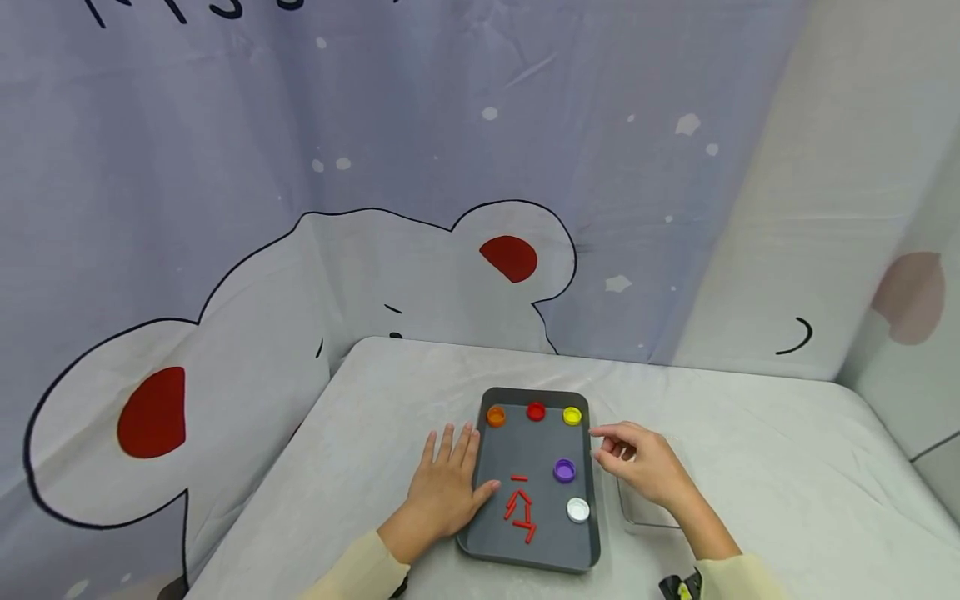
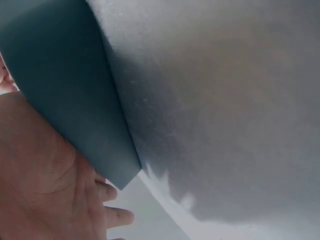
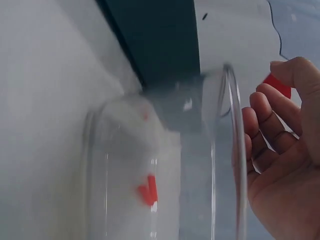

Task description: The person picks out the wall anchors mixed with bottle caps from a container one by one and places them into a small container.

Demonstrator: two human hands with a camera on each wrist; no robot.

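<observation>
A dark grey tray lies on the cloth-covered surface. My left hand rests along its left rim with straight fingers, the thumb reaching over the edge; the left wrist view shows the palm against the tray's outer wall. Several short red sticks lie loose in the tray's lower half. Beyond the right rim hovers my right hand, fingers loosely bent, thumb and index fingertip apart with nothing between them. Partly hidden beneath it is a clear plastic box, with small red pieces showing through its wall.
Inside the tray stand round caps: orange, red and yellow along the far end, purple and white down the right side. A printed curtain hangs behind the table.
</observation>
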